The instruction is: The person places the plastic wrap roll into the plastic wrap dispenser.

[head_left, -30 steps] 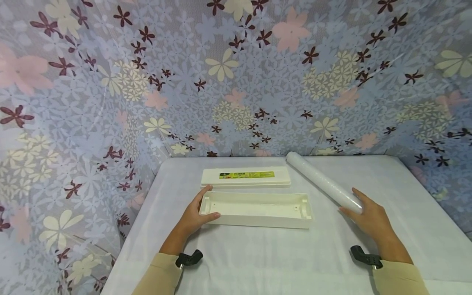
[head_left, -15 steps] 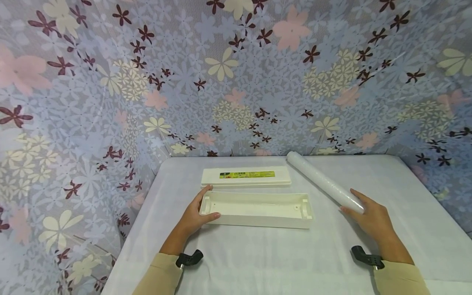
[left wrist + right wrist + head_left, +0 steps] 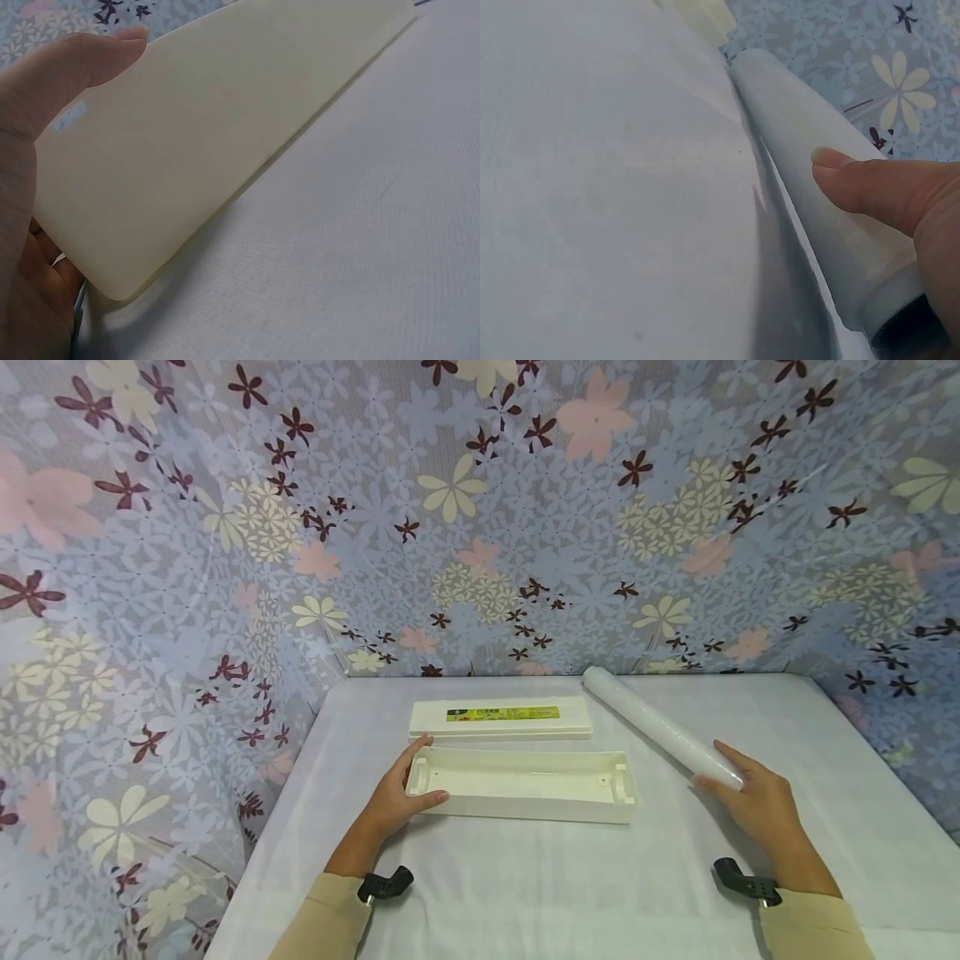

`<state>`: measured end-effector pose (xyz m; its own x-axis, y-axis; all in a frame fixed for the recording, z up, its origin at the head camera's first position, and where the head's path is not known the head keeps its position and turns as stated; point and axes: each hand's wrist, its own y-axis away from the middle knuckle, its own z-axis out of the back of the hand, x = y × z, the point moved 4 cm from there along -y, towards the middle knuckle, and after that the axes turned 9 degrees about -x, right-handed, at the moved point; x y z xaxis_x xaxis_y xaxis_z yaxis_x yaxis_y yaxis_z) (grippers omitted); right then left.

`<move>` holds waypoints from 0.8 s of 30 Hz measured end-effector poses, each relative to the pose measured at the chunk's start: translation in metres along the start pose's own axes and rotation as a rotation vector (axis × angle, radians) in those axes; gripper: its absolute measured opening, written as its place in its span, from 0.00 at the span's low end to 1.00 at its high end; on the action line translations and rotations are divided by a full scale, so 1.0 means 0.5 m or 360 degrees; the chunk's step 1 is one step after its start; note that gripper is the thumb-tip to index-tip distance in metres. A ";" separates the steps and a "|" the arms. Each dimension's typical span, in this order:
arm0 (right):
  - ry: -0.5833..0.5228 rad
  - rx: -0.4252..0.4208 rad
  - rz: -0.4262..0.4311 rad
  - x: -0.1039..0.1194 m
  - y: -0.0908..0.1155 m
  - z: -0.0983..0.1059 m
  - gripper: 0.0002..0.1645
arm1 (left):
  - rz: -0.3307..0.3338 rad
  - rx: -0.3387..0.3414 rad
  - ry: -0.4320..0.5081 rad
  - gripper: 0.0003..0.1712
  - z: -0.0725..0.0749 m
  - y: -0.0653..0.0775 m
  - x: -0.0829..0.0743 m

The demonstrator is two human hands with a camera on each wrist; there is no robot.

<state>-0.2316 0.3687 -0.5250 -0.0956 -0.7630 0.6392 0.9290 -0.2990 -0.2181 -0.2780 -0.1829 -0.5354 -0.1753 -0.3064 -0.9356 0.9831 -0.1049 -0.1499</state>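
A long cream plastic box (image 3: 517,777) with an open top lies across the table, its hollow facing up. My left hand (image 3: 401,793) grips its left end, thumb over the near wall and fingers at the far corner. In the left wrist view, the thumb presses the near wall of the box (image 3: 202,142). To the right, a roll of clear plastic wrap (image 3: 660,725) lies slanted. My right hand (image 3: 757,802) holds its near end between thumb and fingers. The right wrist view shows the thumb on the roll (image 3: 817,150) and its dark hollow core.
Behind the box lies a matching cream lid (image 3: 498,727) with a yellow-green label. White cloth (image 3: 555,885) covers the table. A floral curtain (image 3: 480,527) hangs along the back and left. Each wrist wears a black camera mount (image 3: 386,885).
The near end of the plastic wrap roll and my right hand have shifted very slightly right. My left hand and the box stay in place.
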 end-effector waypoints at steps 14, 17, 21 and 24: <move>-0.0054 -0.0052 -0.0022 0.007 0.002 0.013 0.50 | 0.0023 -0.0015 -0.0026 0.62 -0.001 0.000 -0.006; -0.0067 -0.0064 -0.0019 0.007 0.002 0.015 0.50 | 0.0024 -0.0019 -0.0022 0.62 -0.002 0.000 -0.004; -0.0090 -0.0066 -0.0036 0.009 0.003 0.015 0.50 | 0.0035 -0.0025 -0.0025 0.62 -0.001 0.000 -0.001; -0.0101 -0.0069 -0.0050 0.011 0.002 0.016 0.50 | 0.0034 -0.0024 -0.0022 0.62 -0.001 0.000 -0.001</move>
<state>-0.2281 0.3688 -0.5160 -0.1000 -0.7156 0.6914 0.9095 -0.3476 -0.2282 -0.2780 -0.1825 -0.5352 -0.1547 -0.3216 -0.9341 0.9873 -0.0839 -0.1347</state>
